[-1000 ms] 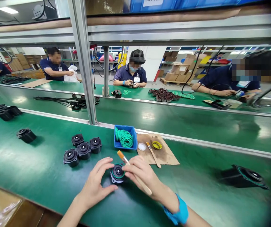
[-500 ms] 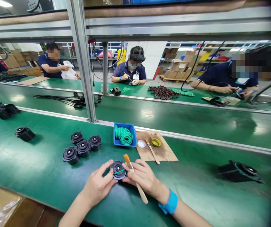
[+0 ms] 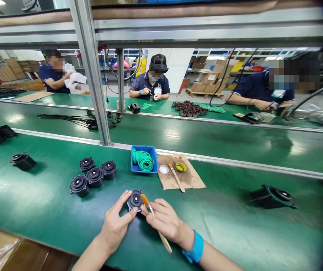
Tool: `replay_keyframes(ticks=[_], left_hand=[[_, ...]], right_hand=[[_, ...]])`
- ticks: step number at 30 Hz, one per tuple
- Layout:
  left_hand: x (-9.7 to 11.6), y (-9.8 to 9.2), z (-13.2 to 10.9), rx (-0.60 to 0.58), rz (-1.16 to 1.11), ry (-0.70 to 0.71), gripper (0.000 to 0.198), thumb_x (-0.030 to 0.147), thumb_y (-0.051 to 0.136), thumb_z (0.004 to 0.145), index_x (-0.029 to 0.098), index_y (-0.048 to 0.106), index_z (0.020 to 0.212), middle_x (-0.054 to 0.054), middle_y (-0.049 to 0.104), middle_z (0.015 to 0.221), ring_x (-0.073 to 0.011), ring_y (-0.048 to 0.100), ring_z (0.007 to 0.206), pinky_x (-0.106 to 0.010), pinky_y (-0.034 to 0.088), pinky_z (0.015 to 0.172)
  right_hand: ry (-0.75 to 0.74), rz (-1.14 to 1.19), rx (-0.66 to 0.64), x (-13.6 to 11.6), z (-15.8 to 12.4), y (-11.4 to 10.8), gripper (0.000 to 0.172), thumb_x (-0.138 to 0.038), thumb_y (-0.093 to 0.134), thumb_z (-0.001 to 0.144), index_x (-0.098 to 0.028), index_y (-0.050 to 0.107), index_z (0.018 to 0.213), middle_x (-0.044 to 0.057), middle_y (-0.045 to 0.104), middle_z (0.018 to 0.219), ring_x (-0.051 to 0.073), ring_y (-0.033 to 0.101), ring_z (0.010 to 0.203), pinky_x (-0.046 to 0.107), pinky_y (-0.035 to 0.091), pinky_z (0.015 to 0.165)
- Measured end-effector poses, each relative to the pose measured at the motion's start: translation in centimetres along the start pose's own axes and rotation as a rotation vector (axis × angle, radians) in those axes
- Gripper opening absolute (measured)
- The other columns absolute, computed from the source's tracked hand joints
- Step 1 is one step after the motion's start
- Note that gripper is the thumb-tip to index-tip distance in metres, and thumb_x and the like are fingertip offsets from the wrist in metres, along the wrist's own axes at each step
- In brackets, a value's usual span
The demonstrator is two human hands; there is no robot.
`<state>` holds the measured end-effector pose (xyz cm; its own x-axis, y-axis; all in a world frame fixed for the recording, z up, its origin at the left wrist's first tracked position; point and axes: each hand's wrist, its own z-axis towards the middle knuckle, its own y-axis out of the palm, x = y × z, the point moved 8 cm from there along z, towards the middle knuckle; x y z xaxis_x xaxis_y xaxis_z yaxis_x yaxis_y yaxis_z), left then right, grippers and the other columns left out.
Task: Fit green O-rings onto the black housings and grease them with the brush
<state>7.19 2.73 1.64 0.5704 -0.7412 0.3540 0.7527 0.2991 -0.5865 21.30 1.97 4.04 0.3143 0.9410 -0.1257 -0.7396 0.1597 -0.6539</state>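
My left hand (image 3: pixel 115 222) grips a black round housing (image 3: pixel 134 199) by its left and lower edge, the stepped top with a pale centre tilted up toward me. In my right hand (image 3: pixel 165 218) is a paintbrush (image 3: pixel 161 235) with a wooden handle and orange bristles; its bristle end overlaps the housing's right edge. The right fingertips meet the housing's lower right side. Just a thin pale-green edge shows at the housing's rim, partly hidden by my fingers. Beyond my hands stands a blue bin (image 3: pixel 144 170) of green rubber rings (image 3: pixel 143 160).
Several black housings (image 3: pixel 95 176) stand left of my hands, with another (image 3: pixel 23 161) farther left. A housing with a green ring (image 3: pixel 274 196) lies at right. Cardboard (image 3: pixel 194 180) carries a second brush (image 3: pixel 177 177), a yellow ring-shaped item (image 3: pixel 181 167) and a white disc (image 3: pixel 163 169). Co-workers sit opposite.
The green ring that crossed the housing's top no longer lies across it. The brush has tipped slightly with my right hand. The whole view has shifted a little.
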Motion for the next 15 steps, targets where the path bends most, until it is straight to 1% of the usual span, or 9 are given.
replay_keyframes(ticks=[1, 3, 4, 5, 8, 10, 12, 13, 15], left_hand=[[-0.4, 0.1, -0.1, -0.002, -0.028, -0.05, 0.023, 0.01, 0.051, 0.092, 0.023, 0.069, 0.095, -0.011, 0.059, 0.131, -0.0237, 0.065, 0.114, -0.036, 0.059, 0.089], [-1.1, 0.3, -0.2, -0.017, -0.068, -0.18, 0.014, 0.015, 0.057, 0.09, 0.023, 0.068, 0.086, -0.01, 0.062, 0.121, -0.0224, 0.068, 0.105, -0.035, 0.06, 0.086], [-1.4, 0.4, -0.3, -0.022, -0.074, -0.248, 0.006, 0.019, 0.062, 0.088, 0.022, 0.067, 0.086, -0.01, 0.063, 0.116, -0.0229, 0.068, 0.102, -0.036, 0.06, 0.085], [-1.6, 0.6, -0.3, -0.029, -0.07, -0.31, 0.005, 0.024, 0.066, 0.085, 0.021, 0.065, 0.09, -0.011, 0.062, 0.113, -0.0243, 0.067, 0.101, -0.038, 0.06, 0.084], [-1.5, 1.1, -0.3, -0.091, -0.055, -0.416, 0.05, 0.034, 0.077, 0.073, 0.019, 0.057, 0.117, -0.014, 0.058, 0.118, -0.0296, 0.064, 0.107, -0.042, 0.059, 0.085], [-1.2, 1.8, 0.0, -0.191, -0.083, -0.436, 0.072, 0.03, 0.078, 0.071, 0.022, 0.045, 0.136, -0.015, 0.052, 0.13, -0.0287, 0.064, 0.106, -0.04, 0.058, 0.085], [-1.0, 2.2, 0.3, -0.286, -0.151, -0.443, 0.078, 0.023, 0.071, 0.075, 0.028, 0.036, 0.144, -0.013, 0.052, 0.133, -0.0227, 0.067, 0.093, -0.035, 0.059, 0.08], [-0.9, 2.3, 0.4, -0.309, -0.19, -0.446, 0.075, 0.02, 0.067, 0.078, 0.03, 0.035, 0.145, -0.012, 0.054, 0.13, -0.0194, 0.067, 0.084, -0.033, 0.059, 0.077], [-1.0, 2.3, 0.7, -0.316, -0.254, -0.453, 0.066, 0.018, 0.062, 0.08, 0.03, 0.041, 0.142, -0.009, 0.061, 0.12, -0.0157, 0.065, 0.071, -0.031, 0.059, 0.071]], right_hand=[[0.064, 0.055, 0.022, 0.7, -0.1, -0.2, 0.02, -0.012, 0.045, 0.097, -0.019, 0.063, 0.098, 0.01, 0.076, 0.089, 0.019, 0.071, 0.086, 0.032, 0.053, 0.071], [0.293, 0.143, 0.093, 3.5, -0.5, -1.2, 0.018, -0.027, 0.049, 0.099, -0.02, 0.065, 0.092, 0.008, 0.076, 0.085, 0.018, 0.071, 0.081, 0.03, 0.055, 0.07], [0.432, 0.156, 0.138, 5.3, -1.0, -2.0, 0.025, -0.035, 0.048, 0.099, -0.021, 0.066, 0.09, 0.007, 0.075, 0.084, 0.018, 0.071, 0.078, 0.029, 0.055, 0.07], [0.565, 0.142, 0.183, 7.3, -1.6, -3.1, 0.033, -0.041, 0.044, 0.1, -0.021, 0.066, 0.087, 0.007, 0.075, 0.081, 0.018, 0.071, 0.076, 0.028, 0.056, 0.068], [0.832, 0.003, 0.275, 12.8, -3.4, -7.1, 0.054, -0.045, 0.027, 0.103, -0.018, 0.068, 0.083, 0.009, 0.072, 0.076, 0.019, 0.069, 0.071, 0.027, 0.052, 0.061], [0.966, -0.094, 0.309, 16.1, -4.8, -9.5, 0.061, -0.052, 0.023, 0.101, -0.015, 0.07, 0.086, 0.009, 0.071, 0.074, 0.02, 0.067, 0.067, 0.026, 0.048, 0.057], [1.071, -0.181, 0.304, 18.7, -6.2, -11.2, 0.068, -0.061, 0.024, 0.097, -0.014, 0.071, 0.087, 0.009, 0.069, 0.068, 0.022, 0.065, 0.064, 0.027, 0.045, 0.056], [1.113, -0.216, 0.286, 19.7, -6.8, -11.6, 0.071, -0.065, 0.024, 0.095, -0.014, 0.072, 0.085, 0.008, 0.067, 0.064, 0.022, 0.064, 0.062, 0.028, 0.043, 0.056], [1.177, -0.26, 0.227, 21.3, -7.8, -11.7, 0.074, -0.067, 0.024, 0.093, -0.013, 0.072, 0.08, 0.008, 0.064, 0.057, 0.023, 0.063, 0.057, 0.028, 0.041, 0.055]])
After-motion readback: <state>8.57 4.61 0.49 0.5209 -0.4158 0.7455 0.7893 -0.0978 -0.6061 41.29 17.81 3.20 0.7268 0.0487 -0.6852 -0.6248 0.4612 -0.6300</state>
